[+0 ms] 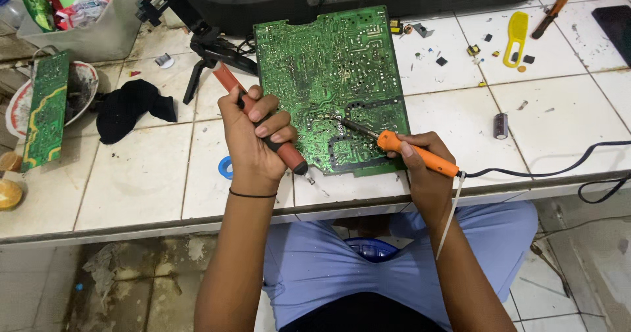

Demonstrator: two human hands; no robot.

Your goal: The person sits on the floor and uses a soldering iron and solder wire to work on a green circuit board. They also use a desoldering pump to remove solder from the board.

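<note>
A white-tiled workbench point(131, 174), dusty and littered with small electronic parts, fills the view from above. A large green circuit board point(328, 75) lies solder-side up near the bench's front edge, between the person's two hands. The left hand point(253, 141) is closed around a red-and-black desoldering pump point(263, 118), its tip pointing off the board's lower left corner. The right hand point(424, 164) grips an orange-handled soldering iron point(407, 149), whose metal tip touches the board's lower middle; its black cable point(545, 171) trails right. A second green board point(46, 108) leans on a bowl at left, beside a black cloth point(128, 107). A yellow plastic tool point(516, 37) and a cylindrical capacitor point(501, 125) lie at right.
</note>
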